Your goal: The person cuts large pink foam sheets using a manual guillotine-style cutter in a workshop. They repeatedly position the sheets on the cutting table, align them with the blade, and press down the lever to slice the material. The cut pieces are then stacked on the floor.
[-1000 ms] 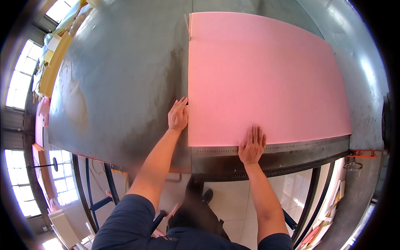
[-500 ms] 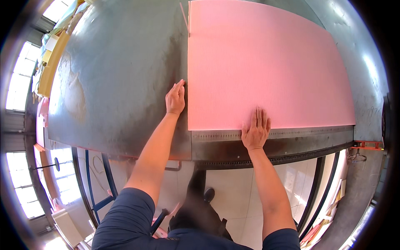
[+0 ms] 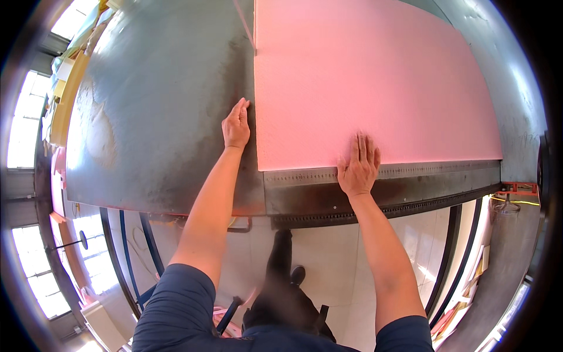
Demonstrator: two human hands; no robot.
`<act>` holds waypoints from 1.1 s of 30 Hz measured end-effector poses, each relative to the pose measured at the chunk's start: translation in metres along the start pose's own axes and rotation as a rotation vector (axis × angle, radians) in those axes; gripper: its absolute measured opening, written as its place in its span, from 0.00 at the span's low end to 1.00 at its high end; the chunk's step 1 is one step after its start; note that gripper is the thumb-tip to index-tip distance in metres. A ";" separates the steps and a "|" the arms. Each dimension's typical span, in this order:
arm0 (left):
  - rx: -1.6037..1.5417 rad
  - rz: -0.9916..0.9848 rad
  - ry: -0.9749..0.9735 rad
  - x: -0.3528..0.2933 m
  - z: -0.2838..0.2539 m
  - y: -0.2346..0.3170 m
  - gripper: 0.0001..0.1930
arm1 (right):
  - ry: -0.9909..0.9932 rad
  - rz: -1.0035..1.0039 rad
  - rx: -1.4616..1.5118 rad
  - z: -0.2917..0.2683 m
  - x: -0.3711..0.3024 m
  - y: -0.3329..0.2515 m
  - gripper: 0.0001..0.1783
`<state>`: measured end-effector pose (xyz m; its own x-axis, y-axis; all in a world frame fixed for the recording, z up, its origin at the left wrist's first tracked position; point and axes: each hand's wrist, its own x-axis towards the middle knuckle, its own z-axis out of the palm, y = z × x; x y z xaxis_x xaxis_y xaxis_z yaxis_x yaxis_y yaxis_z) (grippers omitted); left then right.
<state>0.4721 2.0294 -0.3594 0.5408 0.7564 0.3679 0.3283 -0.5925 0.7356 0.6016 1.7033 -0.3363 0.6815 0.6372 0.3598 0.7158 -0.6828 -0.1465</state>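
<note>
A large flat pink board (image 3: 381, 82), seemingly foam, lies on the right half of a grey metal table. Flat on its near edge rests my right hand (image 3: 359, 167), fingers stretched forward on the pink surface and palm over the ruler strip (image 3: 434, 170). My left hand (image 3: 236, 126) is just left of the board's left edge, a narrow gap between them. Its fingers point forward, straight and held together, with nothing seen in them. Whether it touches the metal tabletop (image 3: 158, 105) I cannot tell. Farther up, a thin pink strip (image 3: 245, 26) slants against the board's left edge.
A dark toothed rail (image 3: 375, 215) runs along the table's front edge. Blue frame legs (image 3: 151, 243) stand below at left. An orange bracket (image 3: 519, 188) sits by the right corner. Yellow boards (image 3: 69, 100) are stacked beyond the left edge, and offcuts lie low on the right.
The view has shifted slightly, so table and board appear higher and a little left. Both hands keep nearly the same places beside and on the board.
</note>
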 end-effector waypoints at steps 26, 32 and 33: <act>0.067 0.014 -0.034 0.025 -0.004 0.002 0.18 | 0.090 0.005 0.034 -0.001 0.016 -0.006 0.34; 0.039 0.024 -0.034 0.029 -0.006 0.000 0.18 | 0.075 0.012 0.024 0.000 0.018 -0.007 0.34; 0.043 0.027 -0.032 0.030 -0.006 0.000 0.18 | 0.064 0.016 0.020 -0.001 0.018 -0.007 0.34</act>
<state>0.4839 2.0532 -0.3450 0.5743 0.7311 0.3682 0.3456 -0.6243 0.7006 0.6087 1.7191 -0.3278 0.6821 0.6018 0.4153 0.7083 -0.6849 -0.1709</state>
